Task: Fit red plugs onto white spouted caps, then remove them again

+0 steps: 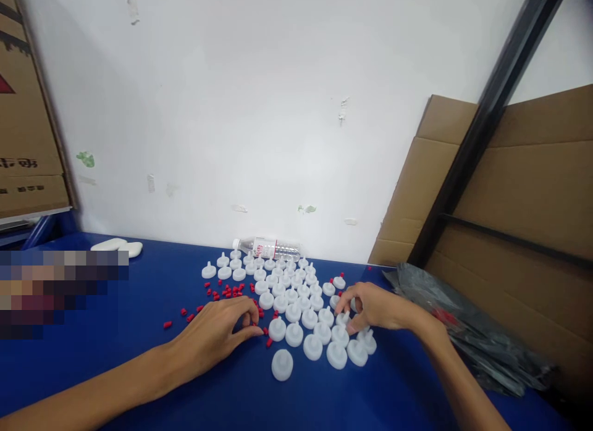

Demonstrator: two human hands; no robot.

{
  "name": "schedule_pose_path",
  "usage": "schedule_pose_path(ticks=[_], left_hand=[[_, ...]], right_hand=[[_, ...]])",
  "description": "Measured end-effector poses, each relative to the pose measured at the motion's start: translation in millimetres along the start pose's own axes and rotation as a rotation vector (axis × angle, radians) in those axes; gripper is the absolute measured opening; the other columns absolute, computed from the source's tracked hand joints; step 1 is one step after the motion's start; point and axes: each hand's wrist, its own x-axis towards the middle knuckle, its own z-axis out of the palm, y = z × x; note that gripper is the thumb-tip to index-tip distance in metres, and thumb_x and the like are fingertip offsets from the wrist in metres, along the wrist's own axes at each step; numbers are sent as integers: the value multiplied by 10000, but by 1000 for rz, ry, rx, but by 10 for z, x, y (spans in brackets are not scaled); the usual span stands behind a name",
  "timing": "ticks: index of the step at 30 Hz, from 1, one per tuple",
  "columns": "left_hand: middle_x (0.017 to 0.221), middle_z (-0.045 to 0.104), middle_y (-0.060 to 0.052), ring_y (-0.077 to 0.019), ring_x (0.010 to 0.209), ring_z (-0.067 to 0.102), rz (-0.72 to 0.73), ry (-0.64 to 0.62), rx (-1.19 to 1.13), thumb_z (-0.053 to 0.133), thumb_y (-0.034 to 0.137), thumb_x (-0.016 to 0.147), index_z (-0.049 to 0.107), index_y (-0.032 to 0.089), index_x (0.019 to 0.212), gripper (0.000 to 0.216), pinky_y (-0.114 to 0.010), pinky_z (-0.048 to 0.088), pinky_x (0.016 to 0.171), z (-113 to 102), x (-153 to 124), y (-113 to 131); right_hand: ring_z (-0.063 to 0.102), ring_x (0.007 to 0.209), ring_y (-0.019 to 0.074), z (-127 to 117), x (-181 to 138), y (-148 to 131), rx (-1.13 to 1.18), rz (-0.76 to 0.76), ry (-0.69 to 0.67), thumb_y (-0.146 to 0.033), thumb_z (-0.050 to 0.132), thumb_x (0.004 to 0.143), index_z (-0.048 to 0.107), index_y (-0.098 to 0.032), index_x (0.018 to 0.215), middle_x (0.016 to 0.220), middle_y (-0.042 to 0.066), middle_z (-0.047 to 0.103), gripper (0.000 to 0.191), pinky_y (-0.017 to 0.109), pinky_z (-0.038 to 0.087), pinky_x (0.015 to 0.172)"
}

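In the head view, my left hand (222,327) is curled among small red caps (235,289), its thumb and fingertips nearly meeting around a bit of red. My right hand (370,306) has its thumb and fingers closed about a white spouted cap (342,318) at the right side of the group. Many similar white round caps with thin upright spouts (293,312) stand between my hands. One separate white cap (282,364) lies nearest me, tilted. Red tips show beside a few white caps (339,283) at the back right.
A clear plastic bottle (267,249) lies against the wall behind the caps. Grey plastic bags (482,338) lie at right, beside cardboard (523,196) and a dark metal post (463,147). White oval objects (133,250) are at back left, near a blurred patch. A carton (30,122) stands left.
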Motion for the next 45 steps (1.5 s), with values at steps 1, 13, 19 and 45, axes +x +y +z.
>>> schedule_pose_path(ticks=[1, 13, 19, 45], left_hand=[[848, 688, 7, -123, 566, 536, -3, 3, -2, 608, 432, 931, 663, 223, 956, 218, -229, 347, 556, -2, -2, 3], [1037, 660, -5, -108, 651, 574, 147, 124, -51, 525, 320, 998, 652, 255, 1075, 162, -242, 433, 646, 54, -38, -57], [958, 678, 3, -114, 686, 598, 208, 172, -71, 514, 396, 1014, 668, 254, 1063, 215, -237, 452, 664, 52, -42, -72], [891, 751, 3, -47, 515, 616, 533, 462, -173, 648, 168, 941, 678, 206, 1105, 171, -150, 499, 553, 40, -89, -18]], right_hand=[[606, 706, 155, 13, 16, 10, -9, 0, 4, -290, 852, 604, 798, -216, 956, 853, 10, 720, 363, 224, 395, 579], [655, 774, 195, -51, -22, -68, -97, -48, 342, -511, 652, 854, 723, -251, 1048, 1016, 42, 729, 331, 305, 461, 696], [677, 658, 157, 60, 17, -300, -117, -140, 530, -478, 554, 957, 627, -299, 1167, 1026, -8, 749, 286, 306, 478, 676], [631, 641, 122, 601, 101, -774, -320, -588, 609, -375, 541, 1013, 545, -250, 1331, 928, 11, 728, 342, 241, 416, 585]])
